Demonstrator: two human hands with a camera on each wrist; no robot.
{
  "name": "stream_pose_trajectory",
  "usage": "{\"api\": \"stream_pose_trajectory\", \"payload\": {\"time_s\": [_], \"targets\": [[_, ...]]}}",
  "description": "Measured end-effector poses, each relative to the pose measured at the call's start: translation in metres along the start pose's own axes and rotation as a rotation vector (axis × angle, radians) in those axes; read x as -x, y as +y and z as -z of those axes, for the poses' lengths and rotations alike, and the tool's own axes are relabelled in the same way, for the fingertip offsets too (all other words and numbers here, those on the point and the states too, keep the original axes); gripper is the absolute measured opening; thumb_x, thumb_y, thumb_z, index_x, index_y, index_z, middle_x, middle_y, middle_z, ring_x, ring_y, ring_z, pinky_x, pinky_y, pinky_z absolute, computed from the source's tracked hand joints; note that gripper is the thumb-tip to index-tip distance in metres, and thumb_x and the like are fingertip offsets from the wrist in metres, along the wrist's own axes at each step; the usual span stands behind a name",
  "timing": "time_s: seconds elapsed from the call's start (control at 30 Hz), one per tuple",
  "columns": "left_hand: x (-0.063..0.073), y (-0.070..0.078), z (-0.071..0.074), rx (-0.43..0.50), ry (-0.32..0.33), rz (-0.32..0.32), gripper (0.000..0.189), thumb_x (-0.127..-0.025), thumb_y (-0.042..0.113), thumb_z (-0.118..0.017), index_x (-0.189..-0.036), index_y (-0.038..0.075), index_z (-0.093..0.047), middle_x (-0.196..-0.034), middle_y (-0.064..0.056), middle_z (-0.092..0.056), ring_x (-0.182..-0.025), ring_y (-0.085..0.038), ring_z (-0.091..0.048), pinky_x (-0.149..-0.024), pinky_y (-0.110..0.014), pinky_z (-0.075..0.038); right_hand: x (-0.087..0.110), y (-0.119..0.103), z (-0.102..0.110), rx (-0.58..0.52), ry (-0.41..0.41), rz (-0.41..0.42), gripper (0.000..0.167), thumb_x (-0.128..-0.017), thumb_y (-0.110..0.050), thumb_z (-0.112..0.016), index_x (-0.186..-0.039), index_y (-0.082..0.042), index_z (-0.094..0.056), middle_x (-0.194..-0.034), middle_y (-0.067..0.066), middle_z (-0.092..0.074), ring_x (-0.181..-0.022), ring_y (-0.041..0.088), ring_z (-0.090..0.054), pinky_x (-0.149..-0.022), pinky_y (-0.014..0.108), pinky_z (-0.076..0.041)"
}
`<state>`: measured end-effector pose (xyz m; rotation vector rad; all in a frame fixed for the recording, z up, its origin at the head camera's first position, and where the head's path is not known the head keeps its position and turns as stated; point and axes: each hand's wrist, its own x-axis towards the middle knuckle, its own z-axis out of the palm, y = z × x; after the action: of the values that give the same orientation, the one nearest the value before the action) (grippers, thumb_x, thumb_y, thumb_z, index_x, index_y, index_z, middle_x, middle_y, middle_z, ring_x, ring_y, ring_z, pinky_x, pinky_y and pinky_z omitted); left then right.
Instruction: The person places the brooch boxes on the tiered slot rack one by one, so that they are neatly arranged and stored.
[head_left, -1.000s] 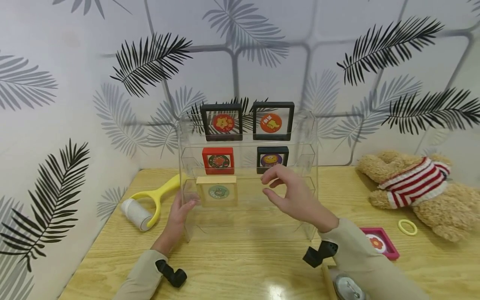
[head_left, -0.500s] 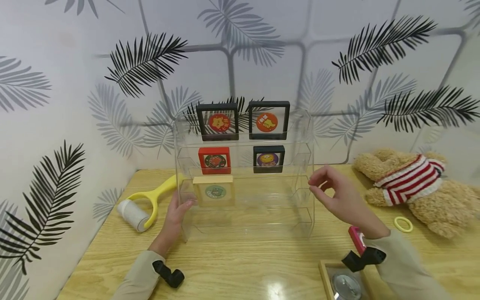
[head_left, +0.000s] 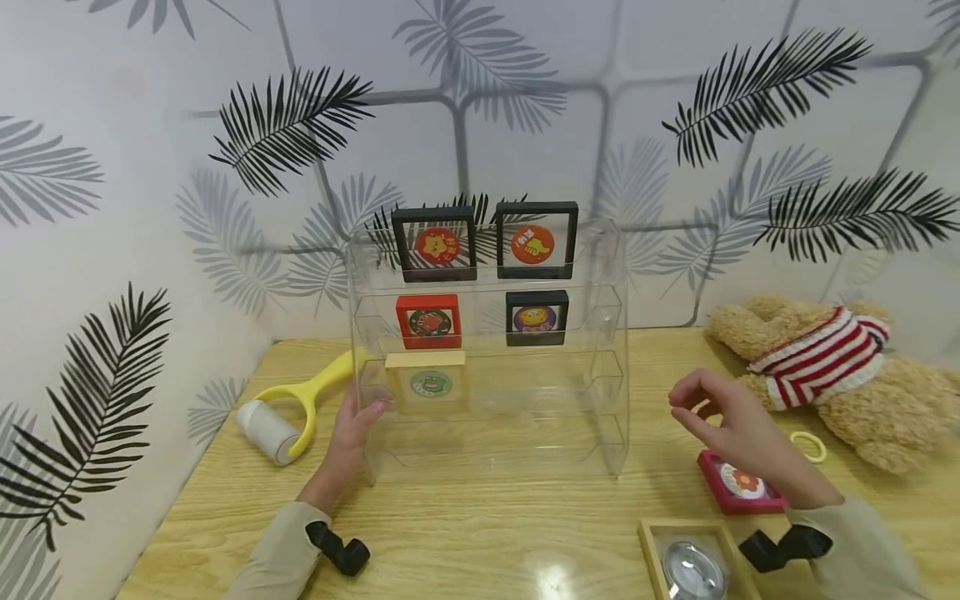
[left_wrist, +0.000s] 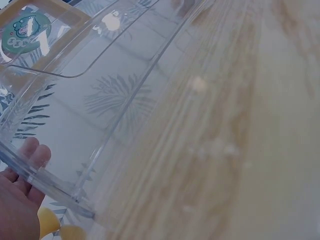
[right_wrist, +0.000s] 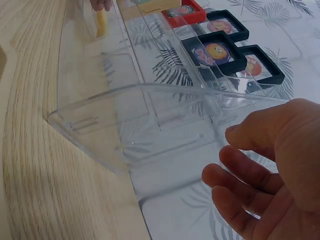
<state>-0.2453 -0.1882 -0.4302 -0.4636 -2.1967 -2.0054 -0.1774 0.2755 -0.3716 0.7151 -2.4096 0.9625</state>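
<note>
My left hand [head_left: 354,429] grips the left side panel of a clear acrylic tiered display rack [head_left: 491,458]; in the left wrist view its fingertips [left_wrist: 37,150] show through the plastic. Two black frames [head_left: 435,244] stand on the top tier. Below them are a red frame [head_left: 430,322] and a smaller dark frame [head_left: 536,318]. A pale wood-coloured frame [head_left: 427,383] with a green round badge sits lower left. To the right of the rack, my right hand [head_left: 738,425] hovers with loosely bent fingers and holds nothing.
A pink frame [head_left: 738,504] lies beneath my right hand, and a wooden frame or tray [head_left: 654,550] with a metal round badge lies nearer. A teddy bear [head_left: 892,417] and yellow ring [head_left: 813,450] are right. A yellow-handled lint roller [head_left: 270,432] lies left.
My right hand has moved from in front of the rack's lower right out to the right, towards the pink frame. My left hand has stayed on the rack's side; the frames have not moved.
</note>
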Motion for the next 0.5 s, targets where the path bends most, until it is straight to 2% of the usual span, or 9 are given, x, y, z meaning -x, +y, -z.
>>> {"api": "stream_pose_trajectory", "payload": {"time_s": [0.13, 0.3, 0.4, 0.5], "targets": [[0.0, 0.001, 0.001, -0.005, 0.009, 0.0, 0.061, -0.094, 0.013, -0.041, -0.151, 0.003, -0.021, -0.109, 0.006, -0.053, -0.096, -0.002, -0.058, -0.096, -0.015, -0.035, 0.009, 0.013, 0.007, 0.027, -0.068, -0.006, 0.023, -0.081, 0.007, -0.068, -0.096, -0.01, -0.062, -0.087, 0.0, -0.063, -0.079, -0.004, -0.058, -0.062, 0.02, -0.05], [-0.001, 0.0, -0.002, 0.022, 0.013, -0.014, 0.06, -0.094, 0.011, -0.041, -0.15, 0.0, -0.021, -0.106, 0.01, -0.054, -0.094, -0.001, -0.058, -0.095, -0.015, -0.036, 0.022, 0.036, 0.021, 0.066, -0.171, -0.037, 0.024, -0.081, 0.004, -0.07, -0.1, -0.008, -0.063, -0.091, -0.006, -0.061, -0.082, -0.004, -0.056, -0.063, 0.022, -0.05], [-0.001, -0.002, -0.003, 0.03, 0.005, -0.02, 0.059, -0.094, 0.01, -0.041, -0.149, -0.002, -0.021, -0.105, 0.011, -0.055, -0.094, -0.001, -0.058, -0.095, -0.015, -0.037, 0.03, 0.048, 0.026, 0.11, -0.224, -0.051, 0.022, -0.08, 0.002, -0.071, -0.1, -0.006, -0.064, -0.095, -0.005, -0.061, -0.084, -0.004, -0.053, -0.064, 0.023, -0.048], [-0.001, -0.002, -0.002, 0.019, 0.012, -0.019, 0.059, -0.094, 0.01, -0.041, -0.149, -0.001, -0.022, -0.106, 0.01, -0.055, -0.094, -0.001, -0.058, -0.095, -0.015, -0.037, 0.033, 0.056, 0.025, 0.156, -0.308, -0.064, 0.018, -0.082, -0.002, -0.071, -0.099, -0.007, -0.066, -0.096, 0.001, -0.063, -0.088, 0.001, -0.054, -0.067, 0.027, -0.049]]}}
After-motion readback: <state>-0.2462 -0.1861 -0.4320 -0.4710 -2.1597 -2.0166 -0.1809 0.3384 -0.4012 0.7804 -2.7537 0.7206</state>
